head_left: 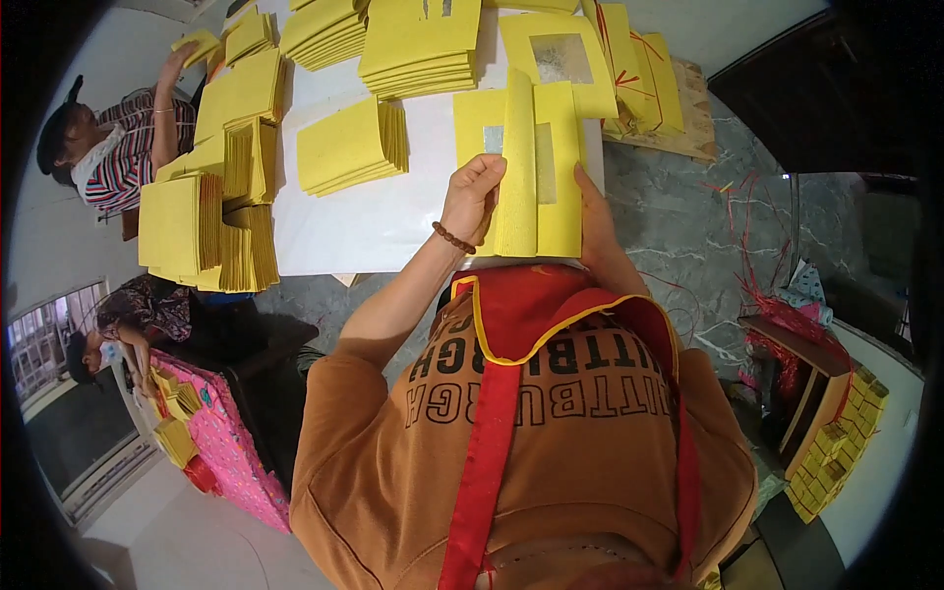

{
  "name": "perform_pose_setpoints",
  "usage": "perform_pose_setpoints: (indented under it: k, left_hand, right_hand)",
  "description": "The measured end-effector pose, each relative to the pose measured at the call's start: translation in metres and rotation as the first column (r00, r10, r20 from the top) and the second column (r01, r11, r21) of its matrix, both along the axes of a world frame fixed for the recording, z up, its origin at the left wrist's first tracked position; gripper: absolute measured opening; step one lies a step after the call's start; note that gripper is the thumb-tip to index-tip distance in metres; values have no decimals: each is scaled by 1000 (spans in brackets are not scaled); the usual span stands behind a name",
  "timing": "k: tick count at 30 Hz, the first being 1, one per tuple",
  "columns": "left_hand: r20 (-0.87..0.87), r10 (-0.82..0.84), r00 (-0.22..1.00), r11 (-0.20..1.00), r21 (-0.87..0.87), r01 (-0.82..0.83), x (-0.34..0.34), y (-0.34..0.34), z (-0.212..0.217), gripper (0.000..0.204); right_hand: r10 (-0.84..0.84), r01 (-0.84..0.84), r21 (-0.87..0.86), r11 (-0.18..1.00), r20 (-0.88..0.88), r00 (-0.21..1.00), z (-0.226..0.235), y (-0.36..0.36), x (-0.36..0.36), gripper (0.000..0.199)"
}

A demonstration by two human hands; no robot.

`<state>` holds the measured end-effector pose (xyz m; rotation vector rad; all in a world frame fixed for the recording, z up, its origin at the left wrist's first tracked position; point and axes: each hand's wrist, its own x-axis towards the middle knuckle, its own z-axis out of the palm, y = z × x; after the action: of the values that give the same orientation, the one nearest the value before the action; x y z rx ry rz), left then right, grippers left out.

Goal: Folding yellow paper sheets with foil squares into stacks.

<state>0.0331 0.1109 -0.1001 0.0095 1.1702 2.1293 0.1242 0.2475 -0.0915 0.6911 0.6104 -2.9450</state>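
A stack of yellow paper sheets (520,197) with silver-grey foil patches lies at the table's near edge, in front of my body. Its middle part stands folded up as a thick flap. My left hand (474,195) pinches this flap at its left side, thumb and fingers closed; a brown bead bracelet circles that wrist. Along the right edge of the same sheets rests my right hand (596,218), its fingers mostly hidden by the paper and the angle. Just beyond lies another yellow sheet (511,34) with a grey foil patch.
Folded yellow bundles (339,147) and taller stacks (182,221) cover parts of the white table (334,231). Red-tied bundles (654,84) sit on a wooden board at the right. One person (128,143) works at the far left, another (147,315) at a pink-covered table (231,433).
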Motion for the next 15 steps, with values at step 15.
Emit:
perform_pose_setpoints:
  k: [15]
  left_hand:
    - [-283,41,958,990,-119,-78,6,3,-6,8]
  right_hand:
    - [-75,75,11,997,10,997,5,-4,0,42]
